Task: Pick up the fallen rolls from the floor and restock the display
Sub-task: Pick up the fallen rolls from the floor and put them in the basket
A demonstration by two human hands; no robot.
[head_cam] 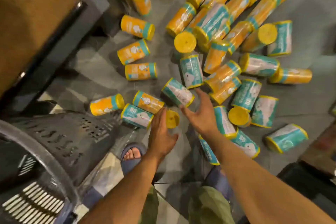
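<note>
Both open and empty, the left hand (160,133) and right hand (198,114) flank the near upright roll (172,119) on the floor (101,51); best clasp it squarely from both sides before lifting.

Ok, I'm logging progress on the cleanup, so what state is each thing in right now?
Left hand: open, fingers straight, holding nothing.
Right hand: open, fingers spread, holding nothing.
Rolls: scattered on the floor, most lying on their sides.
Roll between the hands: standing on end.
</note>
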